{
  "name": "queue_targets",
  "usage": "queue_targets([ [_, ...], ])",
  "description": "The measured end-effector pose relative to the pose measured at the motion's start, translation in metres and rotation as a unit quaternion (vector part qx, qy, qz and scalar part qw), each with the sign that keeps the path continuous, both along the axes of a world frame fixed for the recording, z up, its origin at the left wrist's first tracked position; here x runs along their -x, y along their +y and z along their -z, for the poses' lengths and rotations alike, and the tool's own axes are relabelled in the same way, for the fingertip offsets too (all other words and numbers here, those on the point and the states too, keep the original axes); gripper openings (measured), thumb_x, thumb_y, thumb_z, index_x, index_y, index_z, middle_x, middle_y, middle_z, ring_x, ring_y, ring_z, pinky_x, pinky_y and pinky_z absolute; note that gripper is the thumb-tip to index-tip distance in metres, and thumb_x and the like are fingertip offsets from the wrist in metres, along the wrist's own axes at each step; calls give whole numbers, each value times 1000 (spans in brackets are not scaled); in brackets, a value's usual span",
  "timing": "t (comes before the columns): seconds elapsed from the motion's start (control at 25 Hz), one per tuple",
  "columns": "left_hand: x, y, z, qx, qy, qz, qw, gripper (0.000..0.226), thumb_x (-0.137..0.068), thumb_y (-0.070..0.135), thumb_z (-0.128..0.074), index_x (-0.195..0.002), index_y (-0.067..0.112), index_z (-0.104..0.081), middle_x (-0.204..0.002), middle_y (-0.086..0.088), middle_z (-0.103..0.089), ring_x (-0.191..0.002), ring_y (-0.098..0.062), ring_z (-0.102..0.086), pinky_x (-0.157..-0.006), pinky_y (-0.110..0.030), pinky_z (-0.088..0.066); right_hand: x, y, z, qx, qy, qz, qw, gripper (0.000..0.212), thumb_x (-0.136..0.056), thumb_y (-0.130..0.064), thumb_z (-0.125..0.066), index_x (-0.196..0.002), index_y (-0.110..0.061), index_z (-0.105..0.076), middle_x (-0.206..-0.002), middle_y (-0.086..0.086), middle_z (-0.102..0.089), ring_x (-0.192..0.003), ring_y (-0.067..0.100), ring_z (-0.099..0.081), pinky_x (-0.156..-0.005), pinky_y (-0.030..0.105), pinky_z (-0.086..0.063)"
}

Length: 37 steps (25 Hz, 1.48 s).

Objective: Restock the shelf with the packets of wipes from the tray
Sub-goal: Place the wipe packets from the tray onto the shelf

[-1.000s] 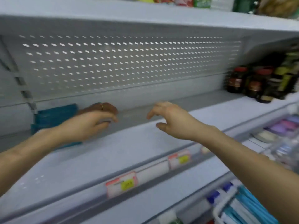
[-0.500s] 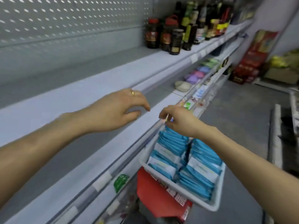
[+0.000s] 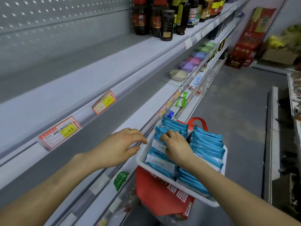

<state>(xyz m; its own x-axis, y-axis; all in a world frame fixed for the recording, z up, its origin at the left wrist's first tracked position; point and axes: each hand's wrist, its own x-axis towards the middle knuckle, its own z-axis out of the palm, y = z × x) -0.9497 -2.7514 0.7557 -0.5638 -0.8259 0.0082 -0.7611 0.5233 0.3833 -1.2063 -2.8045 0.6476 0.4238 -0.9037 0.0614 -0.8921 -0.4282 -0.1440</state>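
A white tray (image 3: pixel 197 196) holds two rows of blue packets of wipes (image 3: pixel 206 145) and rests on a red bag at the lower right. My right hand (image 3: pixel 176 148) reaches into the left row: its fingers curl over the top edge of one packet of wipes (image 3: pixel 157 146) and the thumb presses on its face. Just left of the tray's rim, my left hand (image 3: pixel 120 146) hovers over the lower shelf's edge with relaxed fingers, a ring on one, and holds nothing. The long grey shelf (image 3: pixel 78 82) above runs bare from the left to the bottles.
Dark sauce bottles (image 3: pixel 164 20) stand far along the shelf. Price tags (image 3: pixel 61 132) line its front rail. Coloured bowls (image 3: pixel 193 61) sit on the lower shelf. A green packet (image 3: pixel 120 178) hangs below. The red bag (image 3: pixel 161 195), red boxes (image 3: pixel 247 39) and the aisle floor (image 3: pixel 236 115) lie to the right.
The view swung from the shelf, down and right, to the tray. My right hand dropped onto the left row of packets and curled around one. My left hand came away from the shelf toward the tray.
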Motion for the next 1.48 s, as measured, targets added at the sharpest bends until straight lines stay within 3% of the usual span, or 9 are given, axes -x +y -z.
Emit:
queue_targets([
  [0.12, -12, -2, 8, -8, 4, -10, 1000, 31, -103, 28, -53, -129, 42, -59, -124, 24, -57, -117, -2, -51, -101, -37, -48, -7, 3, 4, 37, 3, 13, 999, 48, -68, 7, -55, -109, -16, -61, -103, 5, -53, -85, 28, -46, -66, 36, -33],
  [0.52, -18, -10, 20, -30, 11, 0, 999, 31, -103, 28, -51, -130, 41, -58, -127, 23, -55, -118, -1, -49, -103, -36, -46, -10, 21, 2, 66, 57, -12, 996, 34, -70, 5, -60, -98, -14, -56, -99, 5, -47, -83, 24, -43, -69, 37, -42],
  [0.84, -9, -20, 30, -41, 5, 16, 999, 30, -101, 27, -53, -127, 41, -61, -125, 24, -55, -116, -1, -49, -102, -36, -46, -10, 31, 3, 62, 71, -67, 993, 28, -71, 5, -61, -93, -12, -61, -95, 7, -49, -77, 26, -47, -53, 37, -31],
  [0.96, 4, -29, 32, -45, -1, 17, 999, 30, -100, 24, -54, -125, 39, -63, -123, 22, -57, -116, 0, -49, -103, -33, -45, -6, 34, 7, 15, 72, -71, 995, 29, -73, 6, -66, -95, -12, -62, -93, 7, -50, -73, 28, -53, -48, 37, -38],
  [1.08, 22, -40, 34, -45, -17, 27, 998, 31, -100, 22, -53, -124, 37, -65, -122, 20, -57, -116, -1, -49, -103, -32, -45, 3, 28, 9, -13, 45, -49, 998, 30, -75, 6, -65, -97, -13, -62, -92, 6, -50, -76, 29, -56, -52, 37, -41],
  [1.24, 51, -62, 42, -10, -46, 28, 999, 35, -97, 15, -49, -122, 32, -67, -125, 13, -60, -119, -10, -52, -100, -35, -47, 23, 38, -2, -32, -10, -62, 998, 43, -76, 5, -64, -110, -21, -66, -104, 3, -58, -90, 28, -56, -74, 44, -51],
  [1.36, 70, -83, 51, 20, -75, 25, 997, 37, -95, 13, -47, -121, 30, -67, -126, 10, -61, -117, -16, -53, -98, -39, -48, 46, 57, -16, -25, -45, -62, 997, 50, -73, 5, -62, -113, -25, -65, -111, -3, -57, -94, 23, -52, -73, 42, -51],
  [1.48, 84, -95, 63, 18, -137, 83, 987, 37, -93, 16, -49, -121, 32, -67, -130, 9, -58, -119, -18, -52, -99, -41, -45, 65, 71, -33, -15, -58, -62, 996, 52, -71, 7, -53, -110, -26, -63, -110, -7, -55, -91, 19, -49, -72, 37, -49],
])
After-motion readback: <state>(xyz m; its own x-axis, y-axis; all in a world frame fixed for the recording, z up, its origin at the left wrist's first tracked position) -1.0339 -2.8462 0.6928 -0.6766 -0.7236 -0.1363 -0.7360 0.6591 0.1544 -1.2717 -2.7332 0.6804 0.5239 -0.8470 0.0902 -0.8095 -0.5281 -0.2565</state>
